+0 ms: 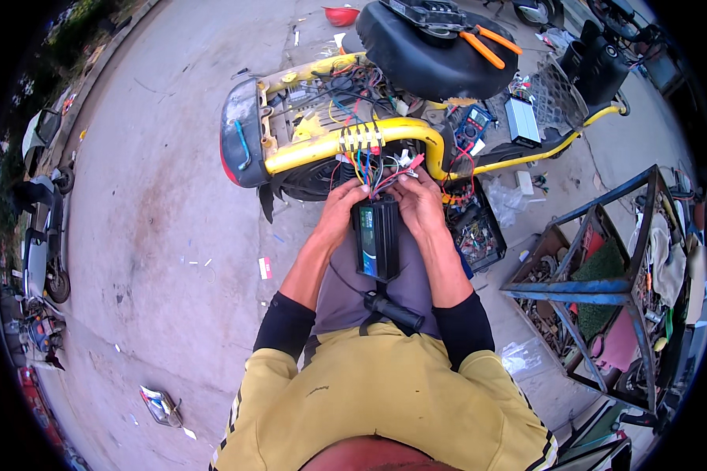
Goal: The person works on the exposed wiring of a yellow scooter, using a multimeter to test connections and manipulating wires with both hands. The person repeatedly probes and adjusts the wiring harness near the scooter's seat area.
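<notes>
A black finned motor controller box [389, 243] rests upright on my lap, its bundle of coloured wires [377, 179] coming out of the far end. My left hand [344, 210] pinches wires at the left side of that bundle. On the other side my right hand [420, 202] has its fingers closed around more of the wires, next to a red connector and white plugs. Just beyond, the yellow scooter frame [314, 153] carries a row of wire joints on its tube. Below the box lies a black throttle grip [397, 312] with a cable.
Orange-handled pliers [483, 51] lie on the black seat [416, 67]. A blue multimeter [473, 124] and a silver box [522, 120] sit to its right. Nearby stand a parts tray [495, 253] and a metal rack [581, 292] of scrap. Parked scooters [35, 247] line the left.
</notes>
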Available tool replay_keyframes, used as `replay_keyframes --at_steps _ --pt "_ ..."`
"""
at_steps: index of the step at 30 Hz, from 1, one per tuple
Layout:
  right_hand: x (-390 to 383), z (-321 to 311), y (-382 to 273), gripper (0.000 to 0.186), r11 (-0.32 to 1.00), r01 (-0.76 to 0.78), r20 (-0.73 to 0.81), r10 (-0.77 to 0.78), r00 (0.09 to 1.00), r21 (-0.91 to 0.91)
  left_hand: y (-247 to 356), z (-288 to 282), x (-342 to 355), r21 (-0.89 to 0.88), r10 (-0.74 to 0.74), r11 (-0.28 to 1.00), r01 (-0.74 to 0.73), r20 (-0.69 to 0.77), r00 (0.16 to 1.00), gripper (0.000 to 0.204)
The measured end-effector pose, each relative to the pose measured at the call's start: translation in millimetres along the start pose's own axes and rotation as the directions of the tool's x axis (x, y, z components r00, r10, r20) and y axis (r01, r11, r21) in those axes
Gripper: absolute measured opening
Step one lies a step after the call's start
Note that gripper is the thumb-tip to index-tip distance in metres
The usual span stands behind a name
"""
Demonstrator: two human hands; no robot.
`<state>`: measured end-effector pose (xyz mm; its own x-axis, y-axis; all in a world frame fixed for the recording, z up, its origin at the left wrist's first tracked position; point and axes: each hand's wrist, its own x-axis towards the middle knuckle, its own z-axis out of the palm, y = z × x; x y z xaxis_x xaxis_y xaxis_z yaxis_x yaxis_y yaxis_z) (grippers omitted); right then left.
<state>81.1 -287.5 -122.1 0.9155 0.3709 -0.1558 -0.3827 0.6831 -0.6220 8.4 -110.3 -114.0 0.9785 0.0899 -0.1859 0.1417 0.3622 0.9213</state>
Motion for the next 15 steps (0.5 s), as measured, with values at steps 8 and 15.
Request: replay_keyframes --at_steps 8,15 --pt "-9 -11 -7 0.041 1.0 0.016 0.01 -0.016 1.0 0.006 -1 12 5 -0.013 -0.018 1.0 0.016 -0.177 0.984 0.038" --pt "-3 -20 -4 0.04 0.996 0.036 -0.018 -0.038 0.999 -0.086 -16 7 19 0.12 0.11 0.989 -0.082 -0.248 0.963 0.027"
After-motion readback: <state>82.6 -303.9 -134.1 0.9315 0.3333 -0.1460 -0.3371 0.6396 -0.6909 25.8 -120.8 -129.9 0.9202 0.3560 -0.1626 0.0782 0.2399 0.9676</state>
